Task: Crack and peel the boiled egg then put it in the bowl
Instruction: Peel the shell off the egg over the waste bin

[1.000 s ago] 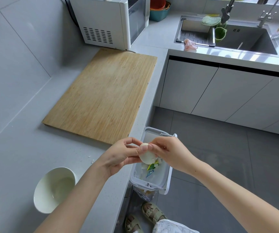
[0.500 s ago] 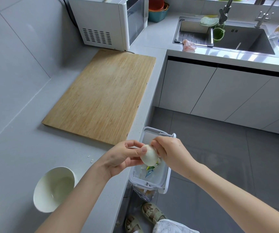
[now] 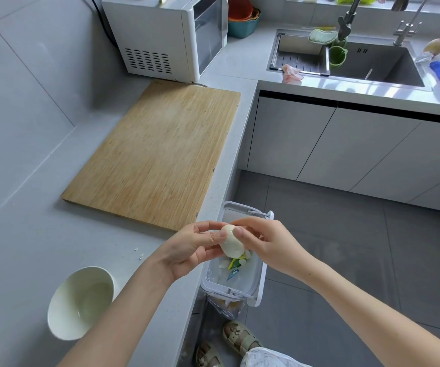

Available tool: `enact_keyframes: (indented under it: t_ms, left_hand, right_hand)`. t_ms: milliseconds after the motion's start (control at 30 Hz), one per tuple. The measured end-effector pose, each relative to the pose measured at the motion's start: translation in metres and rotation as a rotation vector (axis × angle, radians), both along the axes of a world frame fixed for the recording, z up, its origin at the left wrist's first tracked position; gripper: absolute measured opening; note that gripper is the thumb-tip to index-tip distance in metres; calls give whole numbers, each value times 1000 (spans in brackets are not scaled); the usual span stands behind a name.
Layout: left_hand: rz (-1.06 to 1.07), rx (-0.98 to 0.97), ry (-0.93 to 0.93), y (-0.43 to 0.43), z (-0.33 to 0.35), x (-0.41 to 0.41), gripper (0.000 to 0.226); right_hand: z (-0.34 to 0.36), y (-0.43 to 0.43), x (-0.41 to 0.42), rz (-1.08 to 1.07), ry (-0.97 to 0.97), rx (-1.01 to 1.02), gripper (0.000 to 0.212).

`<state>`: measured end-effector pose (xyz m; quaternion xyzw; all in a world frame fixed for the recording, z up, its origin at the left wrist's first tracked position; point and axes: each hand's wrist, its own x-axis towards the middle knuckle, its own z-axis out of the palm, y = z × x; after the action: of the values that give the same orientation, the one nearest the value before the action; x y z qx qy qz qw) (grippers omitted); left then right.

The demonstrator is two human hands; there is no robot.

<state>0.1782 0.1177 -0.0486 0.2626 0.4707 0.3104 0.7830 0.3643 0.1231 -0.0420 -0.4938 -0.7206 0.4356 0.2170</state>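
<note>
One egg [image 3: 230, 241], smooth and white: being held over the bin [image 3: 261, 276] hanging at the counter [image 3: 14, 250] edge. Being pinched by left hand [image 3: 187, 250] from the left, thumb and fingers closed on it; being pressed by right hand [image 3: 263, 242] from the right, thumb on the upper end, fingers curled behind. Shell remnants on the far side: cannot tell.

Containers, two. Bin: holding white shell pieces and yellow, green and blue scraps. One bowl [image 3: 81, 300]: sitting on the counter near the left forearm, showing nothing inside.

Against half a second ago: egg sitting slightly more upright in the fingers, right thumb lying higher on it; bowl and bin standing unchanged.

Further count: one cutting board [image 3: 155, 154]; two shell flecks [image 3: 138, 252] lying on the counter.
</note>
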Motion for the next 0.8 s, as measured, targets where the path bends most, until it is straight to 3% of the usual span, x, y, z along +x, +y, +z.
enact_keyframes:
  t_ms: [267, 533, 800]
  left_hand:
    - [32, 69, 106, -4, 0, 6, 44]
    - [26, 72, 179, -8, -5, 2, 35]
    - [61, -16, 49, -8, -7, -4, 39]
  right_hand:
    - [-4, -2, -5, -10, 106, -31, 25]
    - [-6, -1, -4, 90, -41, -40, 27]
    - [-4, 6, -1, 17, -12, -54, 23]
